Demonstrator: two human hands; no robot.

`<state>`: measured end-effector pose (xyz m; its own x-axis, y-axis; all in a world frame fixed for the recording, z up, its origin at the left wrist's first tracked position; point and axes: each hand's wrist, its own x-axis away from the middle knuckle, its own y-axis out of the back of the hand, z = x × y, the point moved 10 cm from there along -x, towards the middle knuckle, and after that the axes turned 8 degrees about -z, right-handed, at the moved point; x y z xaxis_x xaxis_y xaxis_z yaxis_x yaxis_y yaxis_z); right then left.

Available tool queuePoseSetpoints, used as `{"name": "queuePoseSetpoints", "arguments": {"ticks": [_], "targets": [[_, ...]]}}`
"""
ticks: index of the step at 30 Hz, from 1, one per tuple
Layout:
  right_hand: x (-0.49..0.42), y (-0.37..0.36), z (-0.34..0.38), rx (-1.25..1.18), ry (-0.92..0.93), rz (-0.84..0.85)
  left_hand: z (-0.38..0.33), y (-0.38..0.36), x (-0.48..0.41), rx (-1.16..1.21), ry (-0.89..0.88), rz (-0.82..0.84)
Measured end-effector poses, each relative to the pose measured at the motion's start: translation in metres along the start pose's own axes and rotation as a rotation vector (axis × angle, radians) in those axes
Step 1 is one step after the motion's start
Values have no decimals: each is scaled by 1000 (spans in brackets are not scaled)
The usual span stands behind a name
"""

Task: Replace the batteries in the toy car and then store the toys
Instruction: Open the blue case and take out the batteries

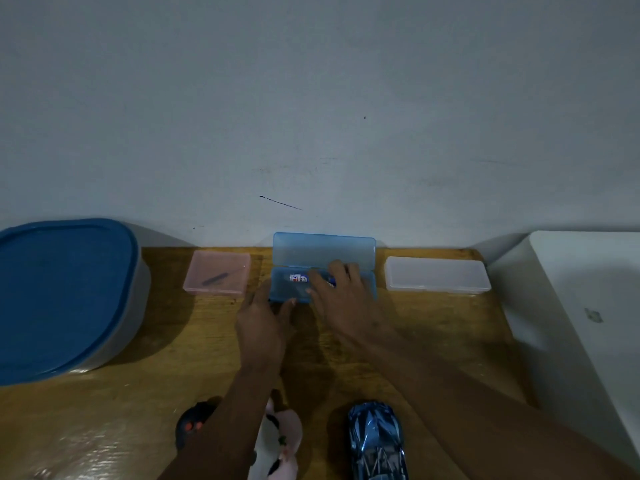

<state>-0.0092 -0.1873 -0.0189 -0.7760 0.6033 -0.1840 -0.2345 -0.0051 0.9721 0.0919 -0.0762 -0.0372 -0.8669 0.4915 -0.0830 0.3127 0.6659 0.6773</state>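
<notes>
While the blue case (323, 251) stands open at twelve o'clock on the wooden table (194, 341), the right hand (341, 289) reaches into its tray, fingers closed on a battery (298, 278). Left hand (263, 320): fingers spread, steadying the tray's near edge. Pink case (217, 272), ten o'clock; clear case (437, 274), two o'clock; both closed. Blue-lidded tub (62, 292), nine o'clock. Blue toy car (375, 441), six o'clock, beside a pink plush toy (280, 441) and black remote (194, 422).
</notes>
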Motion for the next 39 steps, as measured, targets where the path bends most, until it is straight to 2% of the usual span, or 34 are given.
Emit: {"name": "queuePoseSetpoints", "arguments": {"ticks": [4,13,17,22,28,32,39], "targets": [[-4,-2,9,-27,-41,55,-6,2,0,-6,-26,-7],[-3,1,5,-51,-74,15,-8,4,-1,0,-22,-17],[0,-1,7,-65,-33,16,-6,4,0,-18,-24,-18],[4,-7,9,-78,-95,48,-10,6,1,-26,-39,-25],[-1,-4,12,-29,-122,-31,-17,19,3,9,-76,-36],[-5,-10,13,-99,-170,6,-20,22,2,7,-93,-26],[-9,-17,23,-146,-110,57,-12,16,1,-3,-91,-6]]}}
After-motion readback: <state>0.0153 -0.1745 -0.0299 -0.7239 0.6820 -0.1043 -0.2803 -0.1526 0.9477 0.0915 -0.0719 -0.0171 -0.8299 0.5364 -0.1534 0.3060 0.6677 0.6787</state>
